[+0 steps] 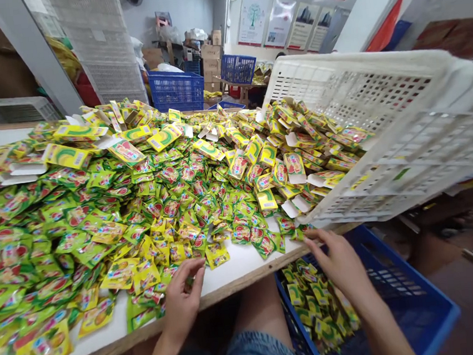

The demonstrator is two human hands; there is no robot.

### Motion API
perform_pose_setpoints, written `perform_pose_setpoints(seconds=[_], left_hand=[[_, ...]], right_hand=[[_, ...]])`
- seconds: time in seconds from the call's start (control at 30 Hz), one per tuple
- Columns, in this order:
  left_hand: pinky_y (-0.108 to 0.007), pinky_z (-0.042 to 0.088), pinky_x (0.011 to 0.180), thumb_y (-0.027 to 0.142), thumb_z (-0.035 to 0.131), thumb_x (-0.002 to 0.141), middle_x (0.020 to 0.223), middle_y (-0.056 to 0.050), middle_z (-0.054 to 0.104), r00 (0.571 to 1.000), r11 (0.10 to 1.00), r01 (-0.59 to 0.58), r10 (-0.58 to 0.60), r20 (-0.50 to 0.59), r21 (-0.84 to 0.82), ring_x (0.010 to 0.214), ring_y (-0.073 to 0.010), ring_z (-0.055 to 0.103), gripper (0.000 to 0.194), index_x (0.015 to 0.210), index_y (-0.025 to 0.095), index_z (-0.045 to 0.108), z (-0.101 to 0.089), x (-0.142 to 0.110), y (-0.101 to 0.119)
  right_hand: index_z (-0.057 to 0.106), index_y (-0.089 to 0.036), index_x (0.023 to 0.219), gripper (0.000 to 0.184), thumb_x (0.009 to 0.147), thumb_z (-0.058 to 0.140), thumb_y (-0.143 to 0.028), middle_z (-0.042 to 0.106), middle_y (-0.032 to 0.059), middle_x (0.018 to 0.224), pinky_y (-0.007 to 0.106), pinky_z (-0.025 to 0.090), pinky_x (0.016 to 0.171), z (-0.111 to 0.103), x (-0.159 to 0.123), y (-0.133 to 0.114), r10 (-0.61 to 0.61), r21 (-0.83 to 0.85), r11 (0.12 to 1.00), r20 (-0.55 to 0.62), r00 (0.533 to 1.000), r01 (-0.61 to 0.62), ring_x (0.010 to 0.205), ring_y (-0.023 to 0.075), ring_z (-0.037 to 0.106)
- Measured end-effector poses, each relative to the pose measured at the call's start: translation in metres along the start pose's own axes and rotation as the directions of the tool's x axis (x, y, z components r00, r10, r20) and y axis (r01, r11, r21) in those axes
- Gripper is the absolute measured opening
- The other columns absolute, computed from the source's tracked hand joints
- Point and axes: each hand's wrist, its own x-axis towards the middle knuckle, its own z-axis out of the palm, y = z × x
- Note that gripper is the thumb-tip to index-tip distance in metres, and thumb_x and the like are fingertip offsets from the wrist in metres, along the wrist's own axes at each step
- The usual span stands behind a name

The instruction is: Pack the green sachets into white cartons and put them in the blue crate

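My left hand is at the table's front edge, its fingers curled toward the thumb; whatever may be inside them is hidden. Beside its fingertips lies a yellow sachet. To the right, my right hand has its thumb and fingers closed at a small green sachet near the table edge. Many green sachets with red fruit prints, mixed with yellow ones, cover the white tabletop. Small yellow-green cartons, some with open flaps, are heaped behind them.
A white plastic crate lies tipped on the table's right side, with cartons spilling from its mouth. Below my right hand is a blue crate holding closed-looking cartons. More blue crates stand beyond the table.
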Motion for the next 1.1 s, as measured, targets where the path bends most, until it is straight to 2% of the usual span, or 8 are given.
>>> perform_pose_setpoints(seconds=[0.23, 0.43, 0.57, 0.63, 0.7, 0.77, 0.93, 1.1], left_hand=[[-0.033, 0.045, 0.087, 0.026, 0.059, 0.081, 0.095, -0.005, 0.067, 0.998, 1.000, -0.022, 0.023, -0.055, 0.015, 0.093, -0.0224, 0.061, 0.014, 0.092, 0.023, 0.067, -0.005, -0.006, -0.003], [-0.032, 0.049, 0.084, 0.029, 0.060, 0.081, 0.099, -0.007, 0.067, 0.990, 0.975, 0.099, -0.116, -0.076, -0.197, 0.092, -0.0215, 0.064, 0.022, 0.102, 0.021, 0.063, -0.004, -0.007, -0.005], [-0.038, 0.046, 0.093, 0.033, 0.065, 0.078, 0.111, -0.011, 0.065, 0.987, 0.881, 0.151, -0.162, 0.014, -0.448, 0.102, -0.0245, 0.062, 0.043, 0.117, 0.020, 0.055, -0.001, 0.001, 0.001], [-0.040, 0.047, 0.092, 0.039, 0.066, 0.075, 0.119, -0.013, 0.061, 0.974, 0.776, 0.227, -0.175, 0.145, -0.589, 0.107, -0.0279, 0.060, 0.052, 0.122, 0.020, 0.053, -0.001, 0.003, 0.004], [-0.040, 0.051, 0.086, 0.043, 0.065, 0.074, 0.118, -0.014, 0.063, 0.929, 0.645, 0.369, -0.228, 0.292, -0.669, 0.104, -0.0304, 0.061, 0.054, 0.122, 0.019, 0.055, -0.003, 0.003, 0.007], [-0.039, 0.054, 0.077, 0.043, 0.065, 0.074, 0.105, -0.014, 0.069, 0.881, 0.551, 0.473, -0.312, 0.357, -0.688, 0.094, -0.0301, 0.065, 0.051, 0.118, 0.018, 0.058, -0.006, 0.003, 0.008], [-0.034, 0.054, 0.068, 0.033, 0.067, 0.074, 0.082, -0.006, 0.071, 0.882, 0.494, 0.443, -0.389, 0.265, -0.748, 0.077, -0.0231, 0.068, 0.047, 0.118, 0.019, 0.058, -0.014, 0.005, 0.005], [-0.031, 0.053, 0.067, 0.028, 0.068, 0.074, 0.083, -0.007, 0.070, 0.889, 0.511, 0.439, -0.364, 0.276, -0.739, 0.075, -0.0196, 0.067, 0.040, 0.112, 0.016, 0.062, -0.014, 0.004, 0.005]], right_hand=[[0.051, -0.010, 0.114, 0.047, 0.077, 0.059, -0.037, 0.055, 0.0209, 0.110, 0.042, 0.037, 0.084, 0.088, 0.085, -0.061, 0.137, 0.015, 0.991, -0.152, 0.979, -0.136, 0.103, 0.0334, 0.049], [0.053, -0.014, 0.109, 0.040, 0.079, 0.056, -0.039, 0.061, 0.0159, 0.101, 0.043, 0.039, 0.082, 0.080, 0.066, -0.064, 0.190, 0.191, 0.968, -0.129, 0.973, -0.164, 0.096, 0.0302, 0.054], [0.052, -0.019, 0.107, 0.037, 0.083, 0.051, -0.048, 0.064, 0.0077, 0.092, 0.032, 0.047, 0.070, 0.077, -0.002, -0.105, 0.088, 0.794, 0.573, 0.187, 0.978, -0.204, 0.082, 0.0209, 0.061], [0.054, -0.020, 0.105, 0.034, 0.090, 0.041, -0.047, 0.065, 0.0050, 0.082, 0.028, 0.048, 0.062, 0.083, -0.035, -0.135, -0.122, 0.872, 0.360, 0.397, 0.910, -0.332, 0.071, 0.0178, 0.061], [0.058, -0.020, 0.102, 0.036, 0.092, 0.035, -0.045, 0.065, 0.0044, 0.081, 0.027, 0.048, 0.059, 0.089, -0.055, -0.157, -0.324, 0.856, 0.303, 0.506, 0.800, -0.419, 0.072, 0.0172, 0.062], [0.062, -0.021, 0.097, 0.033, 0.093, 0.037, -0.042, 0.066, 0.0036, 0.083, 0.027, 0.049, 0.064, 0.094, -0.055, -0.165, -0.395, 0.856, 0.368, 0.498, 0.772, -0.364, 0.076, 0.0169, 0.061], [0.062, -0.021, 0.094, 0.014, 0.083, 0.056, -0.026, 0.062, 0.0055, 0.092, 0.036, 0.044, 0.081, 0.108, -0.001, -0.135, -0.202, 0.597, 0.800, 0.176, 0.964, 0.059, 0.089, 0.0216, 0.055], [0.062, -0.021, 0.082, 0.006, 0.076, 0.062, -0.023, 0.058, 0.0064, 0.092, 0.040, 0.039, 0.086, 0.125, 0.033, -0.127, -0.259, 0.424, 0.885, 0.104, 0.960, 0.192, 0.095, 0.0244, 0.049]])
